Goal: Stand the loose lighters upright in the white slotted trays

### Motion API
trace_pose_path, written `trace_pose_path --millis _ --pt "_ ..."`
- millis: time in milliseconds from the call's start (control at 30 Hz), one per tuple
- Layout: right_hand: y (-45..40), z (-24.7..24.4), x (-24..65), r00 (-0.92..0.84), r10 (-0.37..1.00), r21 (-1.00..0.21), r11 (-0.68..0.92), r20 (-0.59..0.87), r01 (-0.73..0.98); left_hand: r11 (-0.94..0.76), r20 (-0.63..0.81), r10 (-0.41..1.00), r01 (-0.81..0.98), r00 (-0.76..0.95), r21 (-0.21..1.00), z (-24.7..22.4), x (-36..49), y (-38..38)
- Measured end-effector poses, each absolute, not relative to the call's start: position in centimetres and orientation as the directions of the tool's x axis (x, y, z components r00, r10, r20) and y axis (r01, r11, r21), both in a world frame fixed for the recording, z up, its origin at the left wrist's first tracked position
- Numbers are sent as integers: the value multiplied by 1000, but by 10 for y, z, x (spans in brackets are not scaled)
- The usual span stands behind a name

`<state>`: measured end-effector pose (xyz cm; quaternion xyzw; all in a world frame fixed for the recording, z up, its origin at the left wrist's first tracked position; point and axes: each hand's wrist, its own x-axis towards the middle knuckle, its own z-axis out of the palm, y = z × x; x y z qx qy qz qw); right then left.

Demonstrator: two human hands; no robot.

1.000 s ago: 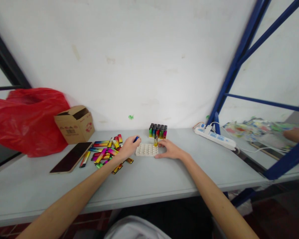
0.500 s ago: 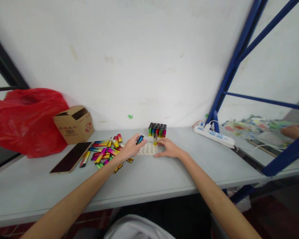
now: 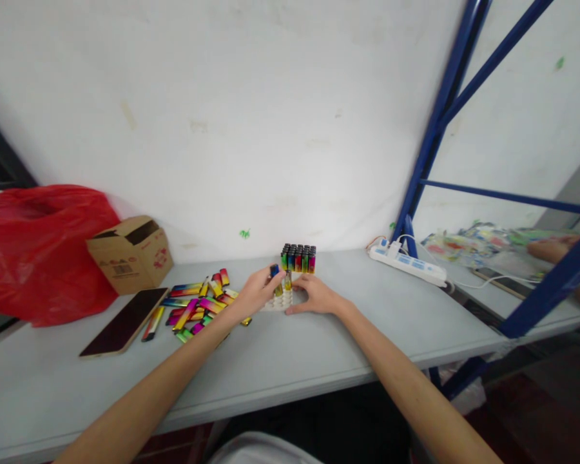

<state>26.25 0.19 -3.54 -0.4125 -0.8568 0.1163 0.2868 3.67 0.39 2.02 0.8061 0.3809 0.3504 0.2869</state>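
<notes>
My left hand (image 3: pixel 258 294) holds a blue and gold lighter (image 3: pixel 277 287) upright between thumb and fingers, over the left part of a white tray with holes (image 3: pixel 285 301). The lower end of this lighter is at the tray; whether it sits in a hole I cannot tell. Close beside it a gold lighter (image 3: pixel 288 281) stands upright in the tray. My right hand (image 3: pixel 316 296) grips the tray's right side, thumb at the near corner and fingers at the far one, close to the gold lighter.
Behind the tray stands a block of upright lighters (image 3: pixel 298 259). Loose lighters (image 3: pixel 193 308) lie piled at left, beside a phone (image 3: pixel 125 322), a cardboard box (image 3: pixel 133 258) and a red plastic bag (image 3: pixel 48 251). A power strip (image 3: pixel 408 263) lies right, near a blue frame (image 3: pixel 428 142); another person's hand (image 3: pixel 551 250) shows beyond.
My left hand has brought the blue and gold lighter from a tilted position to upright at the tray, beside the gold lighter. My right hand stays at the tray. The camera view has shifted slightly.
</notes>
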Motion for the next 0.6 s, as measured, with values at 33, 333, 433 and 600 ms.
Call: trace_pose_path --millis 33,333,433,600 --pt "2 -35 263 -491 777 -431 627 393 648 -543 333 806 386 490 746 18 37 5" --pt "2 -35 264 -499 781 -412 623 375 665 -726 390 664 425 639 541 6 35 21" --pt "3 -35 264 -504 778 -406 627 376 665 -761 350 616 418 706 496 12 37 32" --pt "4 -35 264 -505 779 -407 626 373 665 -815 262 513 368 817 448 34 46 42"
